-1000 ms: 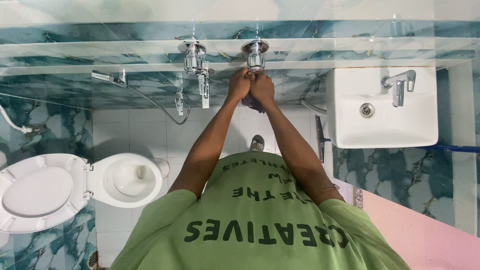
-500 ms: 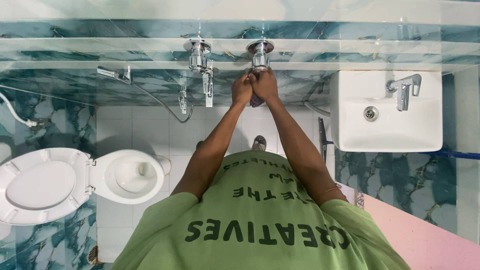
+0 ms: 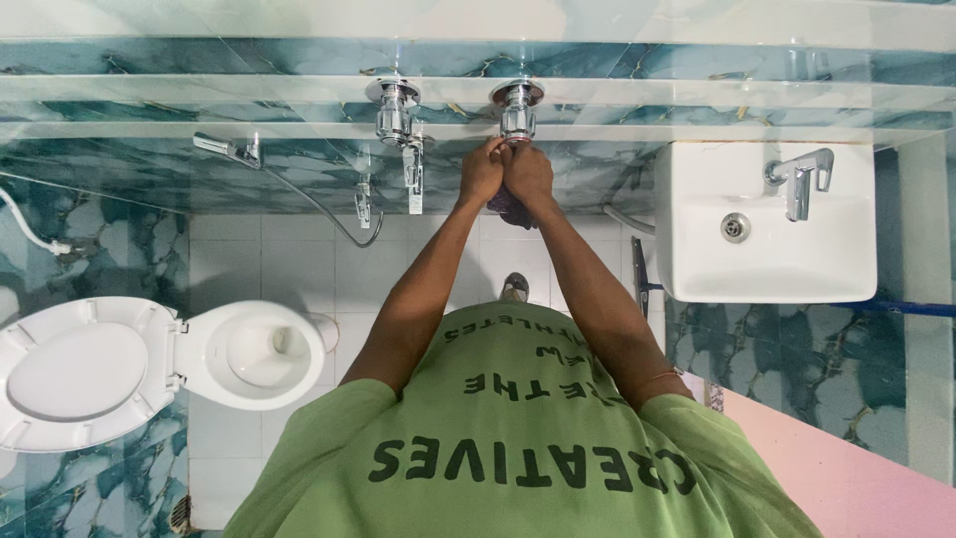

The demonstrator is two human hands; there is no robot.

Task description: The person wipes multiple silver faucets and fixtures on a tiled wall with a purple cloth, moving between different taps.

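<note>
On the blue-green marble wall, just under a pale tiled ledge, a round chrome wall tap (image 3: 518, 108) juts out, and both hands are bunched right below it. The left hand (image 3: 482, 171) and the right hand (image 3: 528, 174) press together, fingers curled tight around a dark purple cloth (image 3: 510, 206) that they hold against the tap's lower end; a crumpled tail of the cloth hangs out beneath the right palm. Both arms reach straight forward from a light green short-sleeved shirt (image 3: 518, 438), and a thin band circles the right wrist.

Just to the left of this tap sits a second chrome wall tap with a long spout (image 3: 395, 115), untouched. Further left, a chrome hand sprayer (image 3: 227, 149) rests in its wall holder, its hose looping down toward the taps. To the right, a white rectangular ceramic washbasin (image 3: 767, 224) hangs on the wall with its own chrome mixer. Well to the left stands a white toilet with its lid raised (image 3: 149, 364) on white floor tiles (image 3: 299, 259).
</note>
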